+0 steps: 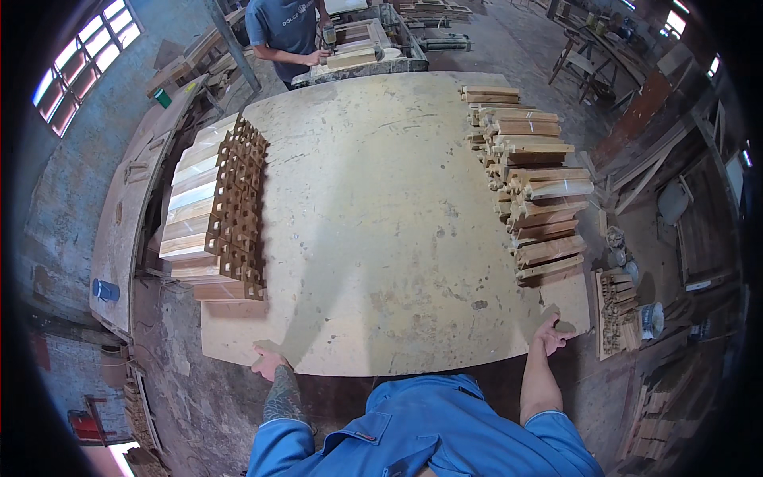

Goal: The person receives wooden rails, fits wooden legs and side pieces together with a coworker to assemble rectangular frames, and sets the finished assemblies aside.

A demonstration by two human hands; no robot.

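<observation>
My left hand [271, 362] lies at the near edge of a large worn tabletop [373, 207], left of my body. Its fingers are apart and hold nothing. Farther right along the same edge, my right hand [550, 337] touches the board near its corner, thumb and fingers spread. A stack of wooden pieces with square cut-outs in their ends [195, 199] stands along the table's left side, beyond my left hand. Along the right side lie narrower wooden pieces [540, 183] with shaped ends, in an uneven pile beyond my right hand.
Across the table a person in a grey shirt [286, 36] works at a bench with wooden parts [358, 52]. A side bench [119, 238] with a blue mug [106, 290] runs along the left wall. Wood scraps [618, 314] and a white bucket [652, 320] stand at right.
</observation>
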